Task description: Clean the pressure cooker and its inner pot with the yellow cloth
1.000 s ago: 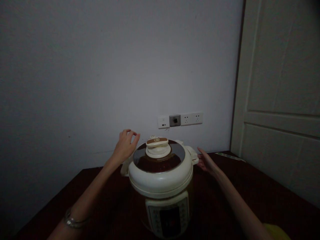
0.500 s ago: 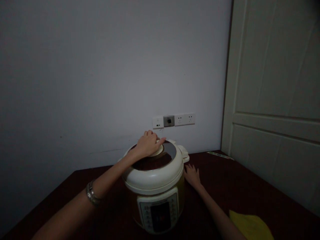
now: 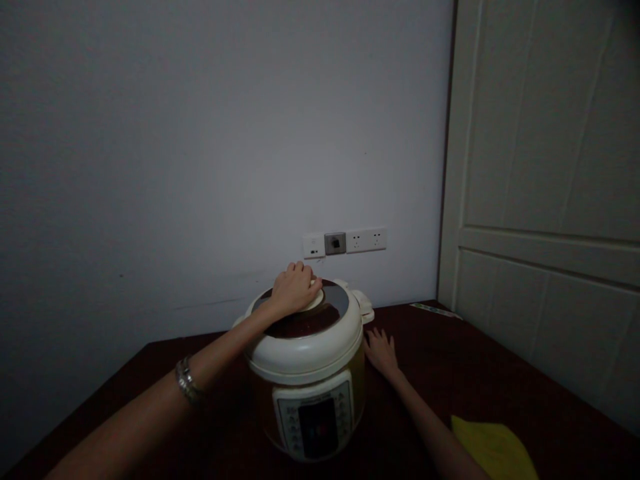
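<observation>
An electric pressure cooker with a white rim, dark lid top and front control panel stands on the dark red table. My left hand is wrapped over the lid handle at the centre of the lid, with a bracelet on that wrist. Low at the cooker's right side is my right hand, its fingers spread and the fingertips close against the body. Whether the right fingertips press on the cooker is hard to see in the dim light.
Behind the cooker, a row of sockets and a grey switch plate sit on the wall. A yellow cloth lies at the front right. A thin printed strip rests near the table's back right, beside a pale panelled door.
My left thumb, stretched out before, now lies closer in around the lid handle. My right hand keeps its place beside the cooker. The whole view has shifted slightly.
</observation>
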A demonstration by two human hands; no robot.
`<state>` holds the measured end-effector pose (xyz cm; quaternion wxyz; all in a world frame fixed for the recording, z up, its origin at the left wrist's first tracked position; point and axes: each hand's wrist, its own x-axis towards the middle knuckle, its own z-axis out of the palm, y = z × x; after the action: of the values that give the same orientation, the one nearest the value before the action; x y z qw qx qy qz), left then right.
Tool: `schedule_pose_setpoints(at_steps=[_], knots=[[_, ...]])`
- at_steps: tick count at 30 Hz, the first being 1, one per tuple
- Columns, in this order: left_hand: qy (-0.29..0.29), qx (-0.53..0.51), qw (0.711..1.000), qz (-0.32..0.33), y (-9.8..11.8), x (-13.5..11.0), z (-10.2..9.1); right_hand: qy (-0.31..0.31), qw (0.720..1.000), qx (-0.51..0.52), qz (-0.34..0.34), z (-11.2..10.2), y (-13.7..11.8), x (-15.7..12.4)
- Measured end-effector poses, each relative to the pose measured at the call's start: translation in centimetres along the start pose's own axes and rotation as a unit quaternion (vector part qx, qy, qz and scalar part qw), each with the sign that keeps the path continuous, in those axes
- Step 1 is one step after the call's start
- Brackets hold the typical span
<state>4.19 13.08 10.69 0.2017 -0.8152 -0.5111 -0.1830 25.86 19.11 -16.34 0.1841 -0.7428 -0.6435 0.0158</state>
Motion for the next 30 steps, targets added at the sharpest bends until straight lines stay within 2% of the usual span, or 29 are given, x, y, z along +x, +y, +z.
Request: schedule_pose_setpoints(at_steps=[11,16,30], knots=[[0.008,-0.023,1.0,0.019,-0.5,0.0,0.0,-0.006,1.0,-0.016,-0.008,-0.1,0.0,-0.2],[-0.005,-0.041,0.999,0.034,-0.9,0.1,0.0,-0.004,1.0,-0.02,-0.01,-0.2,0.0,-0.4],[-0.011,-0.083,0.989,0.125,-2.5,0.2,0.1,-0.005,1.0,-0.021,-0.009,-0.6,-0.3,-0.5]])
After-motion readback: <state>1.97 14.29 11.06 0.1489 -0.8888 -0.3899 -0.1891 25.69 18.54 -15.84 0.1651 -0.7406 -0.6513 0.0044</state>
